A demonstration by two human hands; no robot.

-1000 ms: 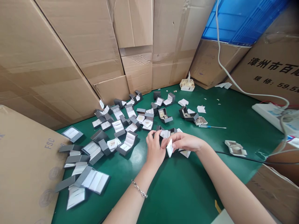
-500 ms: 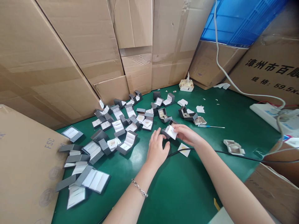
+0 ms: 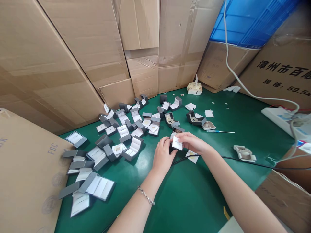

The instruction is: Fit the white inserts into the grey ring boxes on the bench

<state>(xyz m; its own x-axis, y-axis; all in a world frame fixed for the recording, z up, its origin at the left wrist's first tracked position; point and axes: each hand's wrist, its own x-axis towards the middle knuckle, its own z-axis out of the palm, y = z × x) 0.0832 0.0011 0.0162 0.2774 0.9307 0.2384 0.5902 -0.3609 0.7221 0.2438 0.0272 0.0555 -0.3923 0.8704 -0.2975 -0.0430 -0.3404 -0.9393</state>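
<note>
My two hands meet over the middle of the green table. My right hand pinches a small white card between thumb and fingers. My left hand, a bracelet on its wrist, is curled with its fingertips at a small grey jewellery box that is mostly hidden behind the card; whether it grips the box I cannot tell. Another white card lies flat just under my right hand.
Several open grey jewellery boxes with white linings are scattered left and behind. Cardboard cartons wall the table. A black cable crosses at right, near a screwdriver, a white insert and a power strip.
My right hand carried the white card up to the box half a second ago and has now drawn back toward me; my left hand has closed in again to meet it.
</note>
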